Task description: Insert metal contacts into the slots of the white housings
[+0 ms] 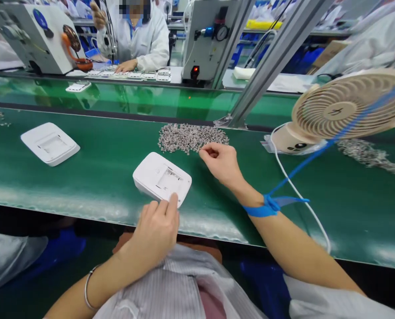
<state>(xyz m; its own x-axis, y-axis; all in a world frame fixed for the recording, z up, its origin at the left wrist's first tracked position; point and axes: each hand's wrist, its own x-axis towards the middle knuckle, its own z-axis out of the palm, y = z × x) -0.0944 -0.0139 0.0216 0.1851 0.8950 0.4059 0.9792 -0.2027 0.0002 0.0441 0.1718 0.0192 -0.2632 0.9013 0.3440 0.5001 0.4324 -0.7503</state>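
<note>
In front of me lies a white plastic device housing, its recessed compartment facing up. My left hand is at its near edge, the index fingertip on the lower right corner and the other fingers curled against the side; the thumb is hidden. Beyond it spreads a pile of small greyish metal parts. At the pile's near right edge, my right hand is closed with thumb and index finger pinched together. Whatever is between those fingertips is too small to make out. A blue strap circles my right wrist.
Another white housing lies to the left on the green work surface. A beige fan with a white cable stands right, near another heap of parts. A metal post rises behind. Across sits a co-worker.
</note>
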